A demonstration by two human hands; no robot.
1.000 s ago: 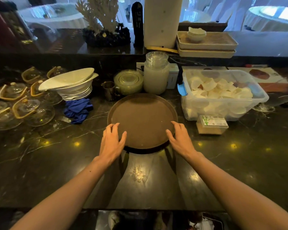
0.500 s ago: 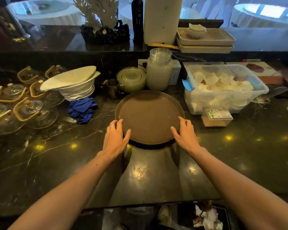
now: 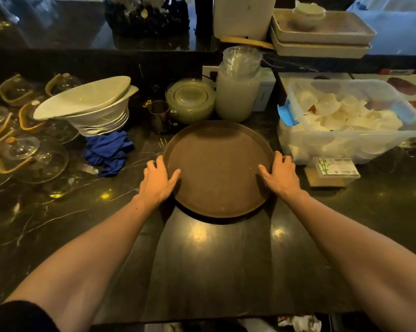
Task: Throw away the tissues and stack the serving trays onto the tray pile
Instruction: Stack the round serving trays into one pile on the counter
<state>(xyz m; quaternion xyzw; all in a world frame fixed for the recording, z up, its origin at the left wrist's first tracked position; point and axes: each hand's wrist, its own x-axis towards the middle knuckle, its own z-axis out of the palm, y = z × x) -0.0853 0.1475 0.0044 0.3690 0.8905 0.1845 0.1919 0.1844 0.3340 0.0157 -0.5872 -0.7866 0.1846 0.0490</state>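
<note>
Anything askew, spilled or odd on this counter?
No spills show. The top white dish on the bowl stack tilts and overhangs to the left. A blue cloth lies crumpled beside it. The round brown tray looks empty and undamaged.

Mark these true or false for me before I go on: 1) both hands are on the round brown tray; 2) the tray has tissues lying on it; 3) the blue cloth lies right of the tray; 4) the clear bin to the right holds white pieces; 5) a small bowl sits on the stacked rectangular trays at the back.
1) True. The left hand and the right hand each have a grip on opposite edges of the round brown tray.
2) False. The tray's surface is bare.
3) False. The blue cloth lies left of the tray, below the stacked white dishes.
4) True. The clear bin holds white pieces.
5) True. A small bowl sits on the stacked rectangular trays.
</note>
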